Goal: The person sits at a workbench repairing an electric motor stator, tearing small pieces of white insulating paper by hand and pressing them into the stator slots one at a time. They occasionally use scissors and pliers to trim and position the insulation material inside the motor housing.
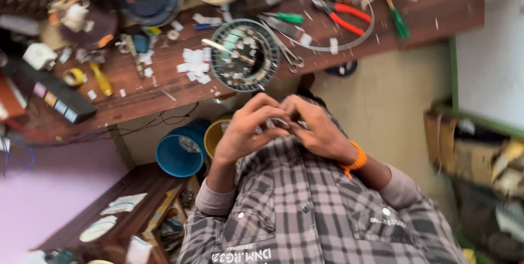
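My left hand (245, 127) and my right hand (319, 130) meet in front of my chest, fingertips pressed together. Between the fingers sits a small pale part (278, 124), too blurred to identify. An orange band (356, 160) circles my right wrist. My checked shirt (305, 209) fills the bottom of the view. Both hands hover just below the edge of a wooden workbench (142, 97).
On the bench lie a round wire dish of small parts (243, 54), scissors (292, 57), red-handled pliers (344, 16), green screwdrivers (286, 17), white scraps and a yellow tape roll (73, 77). A blue bucket (180, 152) and a yellow one (215, 133) stand underneath. Cluttered boxes (480, 155) sit at right.
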`<state>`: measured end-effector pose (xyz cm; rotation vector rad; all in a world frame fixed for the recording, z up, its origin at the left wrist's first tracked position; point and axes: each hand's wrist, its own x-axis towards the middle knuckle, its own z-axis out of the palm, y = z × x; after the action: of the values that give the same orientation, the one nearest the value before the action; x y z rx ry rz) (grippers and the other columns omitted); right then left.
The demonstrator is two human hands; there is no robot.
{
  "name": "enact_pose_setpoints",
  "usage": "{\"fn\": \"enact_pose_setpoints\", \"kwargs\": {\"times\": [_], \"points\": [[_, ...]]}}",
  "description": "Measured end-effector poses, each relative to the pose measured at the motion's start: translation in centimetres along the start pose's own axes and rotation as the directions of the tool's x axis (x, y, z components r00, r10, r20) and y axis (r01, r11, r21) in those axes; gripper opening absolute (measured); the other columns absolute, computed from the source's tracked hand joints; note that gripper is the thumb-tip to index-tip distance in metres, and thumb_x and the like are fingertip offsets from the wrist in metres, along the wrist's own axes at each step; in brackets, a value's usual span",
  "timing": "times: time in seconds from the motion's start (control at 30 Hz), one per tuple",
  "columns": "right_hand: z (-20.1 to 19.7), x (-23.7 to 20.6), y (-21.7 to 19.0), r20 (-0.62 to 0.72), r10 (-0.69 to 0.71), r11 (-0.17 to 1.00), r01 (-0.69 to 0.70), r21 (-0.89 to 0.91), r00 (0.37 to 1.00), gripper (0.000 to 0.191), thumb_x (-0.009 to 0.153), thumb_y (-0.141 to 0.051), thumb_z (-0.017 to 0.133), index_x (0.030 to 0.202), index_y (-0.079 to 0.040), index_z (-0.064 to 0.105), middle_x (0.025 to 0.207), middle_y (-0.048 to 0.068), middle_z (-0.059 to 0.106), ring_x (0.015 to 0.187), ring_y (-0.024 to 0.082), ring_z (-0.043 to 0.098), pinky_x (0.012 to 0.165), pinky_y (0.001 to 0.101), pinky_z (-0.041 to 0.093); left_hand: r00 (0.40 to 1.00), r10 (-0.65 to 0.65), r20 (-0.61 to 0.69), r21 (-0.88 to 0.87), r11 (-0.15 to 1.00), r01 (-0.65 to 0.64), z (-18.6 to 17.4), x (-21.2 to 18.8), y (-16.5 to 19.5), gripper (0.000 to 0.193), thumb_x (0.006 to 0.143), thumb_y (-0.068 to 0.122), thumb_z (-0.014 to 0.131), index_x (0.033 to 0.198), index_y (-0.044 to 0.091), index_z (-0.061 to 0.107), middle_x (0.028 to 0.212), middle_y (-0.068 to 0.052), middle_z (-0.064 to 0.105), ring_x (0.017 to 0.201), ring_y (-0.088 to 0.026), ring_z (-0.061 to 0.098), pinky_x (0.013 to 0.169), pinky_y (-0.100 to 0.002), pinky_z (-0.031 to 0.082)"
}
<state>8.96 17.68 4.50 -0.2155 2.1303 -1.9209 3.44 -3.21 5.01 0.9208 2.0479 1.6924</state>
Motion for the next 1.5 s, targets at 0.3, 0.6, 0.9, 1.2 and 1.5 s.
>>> {"fn": "enact_pose_setpoints", "kwargs": {"times": [0.3,0.6,0.9,1.2,1.5], "points": [[-3.2,0.9,6.6,0.005,-0.208,0.886,0.191,-0.422,0.978,0.004,0.096,-0.005,0.065,0.099,-0.004,0.062,0.111,0.014,0.066,0.102,0.031,0.065,0.087,0.0384,0.053,0.981,-0.188,0.036,-0.007,0.982,0.189,0.1,-0.1,1.8,0.020,0.093,-0.010,0.065,0.108,0.003,0.064,0.103,-0.009,0.054,0.088,-0.021,0.060,0.075,-0.031,0.050],[-3.3,3.3,16.4,-0.292,-0.042,0.723,-0.173,-0.669,0.955,0.019,0.103,-0.022,0.069,0.098,-0.005,0.062,0.096,0.012,0.064,0.087,0.035,0.065,0.070,0.0456,0.049,0.939,-0.214,-0.271,-0.220,0.963,0.156,-0.8,-0.7,1.4,0.008,0.102,-0.001,0.064,0.109,0.000,0.066,0.118,-0.012,0.066,0.099,-0.015,0.063,0.087,-0.028,0.051],[-2.3,6.7,14.2,-0.304,-0.211,0.502,-0.164,-0.849,0.929,0.025,0.099,-0.018,0.069,0.122,-0.016,0.061,0.103,0.008,0.062,0.083,0.032,0.069,0.069,0.0442,0.053,0.885,-0.395,-0.247,-0.747,0.659,0.086,-0.4,-1.2,-2.6,0.031,0.100,0.010,0.070,0.130,0.007,0.061,0.103,-0.012,0.075,0.092,-0.012,0.069,0.077,-0.025,0.053],[-1.3,3.1,15.7,-0.444,0.264,0.751,-0.471,-0.462,0.856,0.067,0.092,-0.010,0.070,0.150,-0.023,0.040,0.089,0.013,0.070,0.072,0.032,0.066,0.060,0.0460,0.052,0.859,-0.425,-0.283,-0.843,0.539,-0.011,1.0,-0.7,-3.6,0.013,0.104,0.009,0.071,0.113,0.002,0.066,0.111,-0.015,0.076,0.102,-0.017,0.074,0.069,-0.025,0.058],[-5.2,-1.9,10.9,0.256,0.349,0.696,-0.432,0.573,0.902,0.044,0.090,-0.012,0.079,0.126,0.003,0.058,0.092,0.007,0.067,0.079,0.015,0.063,0.072,0.0298,0.052,0.875,-0.385,-0.294,-0.859,0.507,-0.065,1.1,-0.1,-3.8,0.015,0.100,0.004,0.071,0.114,-0.001,0.070,0.093,-0.013,0.076,0.073,-0.016,0.074,0.052,-0.022,0.051]]}}
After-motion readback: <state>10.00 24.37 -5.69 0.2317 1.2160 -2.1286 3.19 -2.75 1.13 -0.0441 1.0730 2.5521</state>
